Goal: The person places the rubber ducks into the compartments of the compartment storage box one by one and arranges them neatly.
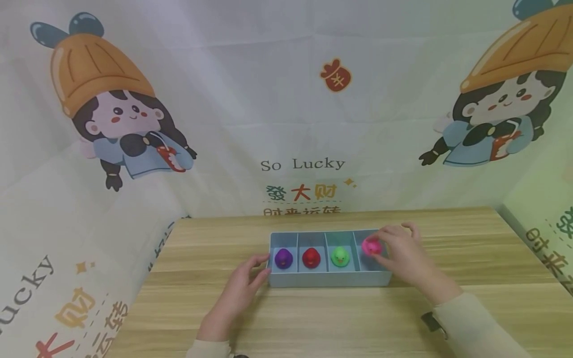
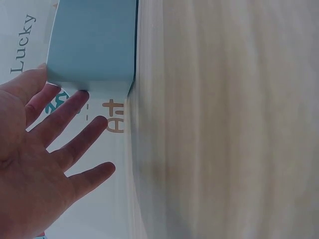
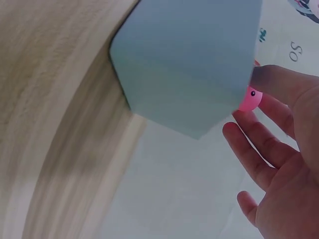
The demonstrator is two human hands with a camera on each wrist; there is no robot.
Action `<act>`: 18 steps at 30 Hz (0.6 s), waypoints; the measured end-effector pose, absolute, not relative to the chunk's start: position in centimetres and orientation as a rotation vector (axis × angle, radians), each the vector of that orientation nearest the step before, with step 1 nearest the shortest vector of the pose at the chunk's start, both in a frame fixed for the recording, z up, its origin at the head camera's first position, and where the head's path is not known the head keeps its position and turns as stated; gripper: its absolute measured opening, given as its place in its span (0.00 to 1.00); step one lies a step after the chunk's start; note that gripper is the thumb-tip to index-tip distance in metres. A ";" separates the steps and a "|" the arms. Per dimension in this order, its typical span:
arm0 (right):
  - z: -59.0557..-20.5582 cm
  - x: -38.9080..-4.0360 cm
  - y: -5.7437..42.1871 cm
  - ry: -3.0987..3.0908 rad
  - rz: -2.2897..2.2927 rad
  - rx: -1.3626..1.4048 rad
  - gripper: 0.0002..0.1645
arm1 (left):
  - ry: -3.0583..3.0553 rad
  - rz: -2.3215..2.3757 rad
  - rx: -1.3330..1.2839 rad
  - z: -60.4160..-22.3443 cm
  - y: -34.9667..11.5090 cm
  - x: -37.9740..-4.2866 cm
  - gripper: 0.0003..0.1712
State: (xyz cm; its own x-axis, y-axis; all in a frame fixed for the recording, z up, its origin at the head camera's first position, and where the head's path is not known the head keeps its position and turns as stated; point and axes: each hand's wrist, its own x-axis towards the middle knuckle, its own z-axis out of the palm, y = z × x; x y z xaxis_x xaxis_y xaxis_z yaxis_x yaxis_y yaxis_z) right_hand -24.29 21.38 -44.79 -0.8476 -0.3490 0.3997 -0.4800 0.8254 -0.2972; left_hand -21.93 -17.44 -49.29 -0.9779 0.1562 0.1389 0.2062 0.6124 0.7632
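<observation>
A blue-grey box point(image 1: 329, 279) with dividers stands on the table. From left to right its compartments hold a purple rubber duck point(image 1: 283, 258), a red rubber duck point(image 1: 311, 257) and a green rubber duck point(image 1: 340, 256). At the rightmost compartment, my right hand point(image 1: 405, 253) pinches a pink rubber duck point(image 1: 370, 246) between thumb and fingers. Part of the pink duck point(image 3: 251, 98) shows past the box rim in the right wrist view. My left hand point(image 1: 241, 283) touches the box's left end with fingertips, its fingers point(image 2: 79, 142) extended and spread.
The wooden table point(image 1: 215, 238) extends on all sides of the box. Behind it hangs a white cloth backdrop point(image 1: 250, 99) printed with cartoon figures and lettering, which also covers both sides. A dark strap point(image 1: 433, 324) sits by the right sleeve.
</observation>
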 end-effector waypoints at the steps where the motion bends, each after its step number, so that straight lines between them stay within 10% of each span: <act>1: -44.9 -24.4 21.3 -2.684 0.551 0.632 0.21 | -2.769 -1.330 -0.305 -49.3 -17.5 -21.9 0.24; 18: -46.0 -25.7 20.9 -2.770 0.463 0.714 0.19 | -2.789 -1.369 -0.264 -48.8 -17.3 -21.7 0.25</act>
